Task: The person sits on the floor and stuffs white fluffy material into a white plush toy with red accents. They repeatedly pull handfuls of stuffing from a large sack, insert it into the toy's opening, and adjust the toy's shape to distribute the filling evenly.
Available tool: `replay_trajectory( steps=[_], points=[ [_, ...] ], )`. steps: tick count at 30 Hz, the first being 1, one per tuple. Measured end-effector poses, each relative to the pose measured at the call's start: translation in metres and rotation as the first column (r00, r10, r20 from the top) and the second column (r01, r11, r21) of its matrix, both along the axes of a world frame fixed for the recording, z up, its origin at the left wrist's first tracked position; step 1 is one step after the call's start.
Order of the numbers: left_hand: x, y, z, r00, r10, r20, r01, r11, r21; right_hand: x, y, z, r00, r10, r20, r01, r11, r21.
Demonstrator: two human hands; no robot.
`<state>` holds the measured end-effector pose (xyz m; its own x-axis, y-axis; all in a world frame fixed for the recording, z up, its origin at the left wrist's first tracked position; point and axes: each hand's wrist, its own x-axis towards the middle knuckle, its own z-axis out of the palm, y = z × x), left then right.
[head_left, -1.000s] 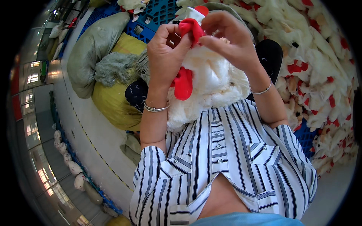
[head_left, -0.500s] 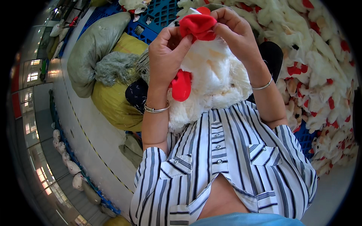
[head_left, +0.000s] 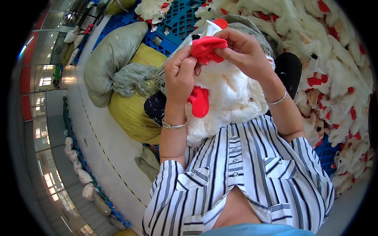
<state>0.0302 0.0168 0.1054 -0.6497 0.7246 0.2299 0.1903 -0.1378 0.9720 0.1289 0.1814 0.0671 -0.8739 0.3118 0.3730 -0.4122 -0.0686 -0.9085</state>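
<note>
Red fabric (head_left: 206,46), gathered and folded, is pinched between my two hands. My left hand (head_left: 181,72) has its fingers closed on the left edge of it. On the right side my right hand (head_left: 246,49) grips it between thumb and fingers. The red fabric appears joined to a white plush piece (head_left: 230,92) spread across my lap. A rounded red flap (head_left: 199,102) hangs from the plush just below my left hand. White fabric with a red end (head_left: 214,27) sticks up behind the pinched part.
A large heap of white plush pieces with red parts (head_left: 330,51) lies on the right. Left of me rest a grey-green sack (head_left: 112,63) and a yellow sack (head_left: 136,122). Blue plastic pallets (head_left: 179,21) are ahead, and a yellow-black line (head_left: 104,151) runs along the floor.
The view has shifted, so everything sits lower and further right. My left fingers have curled in more tightly, and the red fabric is bunched differently. Both hands keep hold of it.
</note>
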Motion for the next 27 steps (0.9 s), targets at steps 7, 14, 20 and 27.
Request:
replay_trajectory(
  steps=[7, 14, 20, 27],
  points=[
    [0.001, 0.006, -0.002, 0.994, -0.052, 0.095, 0.053, 0.999, 0.002, -0.002, -0.003, -0.004, 0.99, 0.068, -0.12, -0.083, 0.989, -0.125],
    [-0.002, 0.016, 0.004, 0.993, -0.054, 0.106, 0.071, 0.983, -0.17, 0.009, 0.0, 0.005, 0.999, 0.043, -0.032, -0.046, 0.995, -0.088],
    [-0.007, 0.011, 0.0, 0.989, -0.126, -0.079, 0.1, 0.956, -0.275, 0.016, 0.009, -0.003, 1.0, -0.004, -0.016, 0.004, 0.999, 0.037],
    [-0.018, 0.007, 0.014, 0.982, -0.141, -0.123, 0.134, 0.989, -0.062, 0.037, 0.034, 0.02, 0.961, -0.25, 0.119, 0.159, 0.851, 0.5]
  ],
)
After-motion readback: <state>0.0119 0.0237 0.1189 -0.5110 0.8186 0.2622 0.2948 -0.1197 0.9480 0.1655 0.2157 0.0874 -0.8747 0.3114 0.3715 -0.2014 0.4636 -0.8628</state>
